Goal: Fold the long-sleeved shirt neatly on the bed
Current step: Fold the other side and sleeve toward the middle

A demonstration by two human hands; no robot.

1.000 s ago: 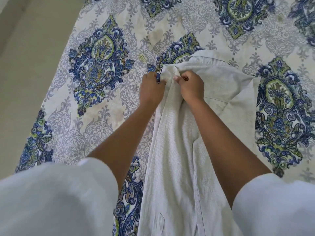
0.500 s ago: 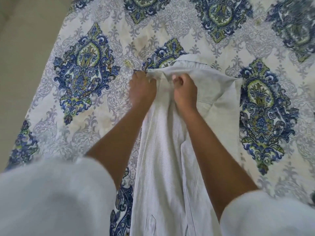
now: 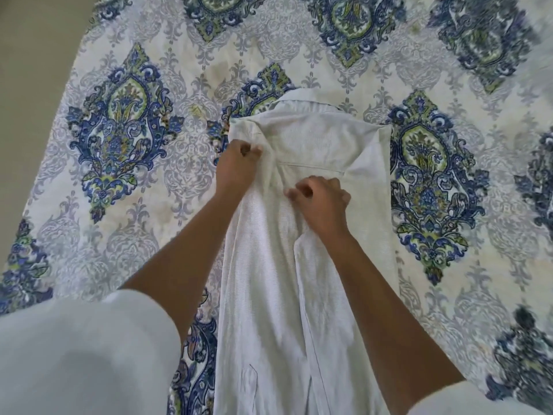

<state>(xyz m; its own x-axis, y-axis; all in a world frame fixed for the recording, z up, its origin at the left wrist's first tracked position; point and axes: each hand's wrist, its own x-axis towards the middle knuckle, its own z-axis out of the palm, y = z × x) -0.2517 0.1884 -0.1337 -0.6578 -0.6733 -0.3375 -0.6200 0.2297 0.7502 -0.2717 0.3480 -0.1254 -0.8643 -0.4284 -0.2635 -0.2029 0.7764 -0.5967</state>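
Nearest to me are my white sleeves [image 3: 86,351], pushed up above the elbows, with both bare forearms reaching out over the bed. The pale long-sleeved shirt [image 3: 269,295] lies lengthwise between my arms, its lower part running off the near edge of view and its collar [image 3: 299,98] pointing away from me. My right hand [image 3: 323,205] rests on the middle of the shirt, just below a horizontal seam, fingers curled loosely and apart; I cannot tell whether they pinch any cloth. My left hand [image 3: 236,166] is further out at the shirt's left edge, clenched on a fold of fabric near the shoulder. The shirt's right side looks folded inward, giving a straight edge. Under it all lies the bedspread [image 3: 119,145], cream with grey scrollwork and blue-green medallions, faintly stained in places. Beyond its far left edge is a plain beige floor [image 3: 33,70].
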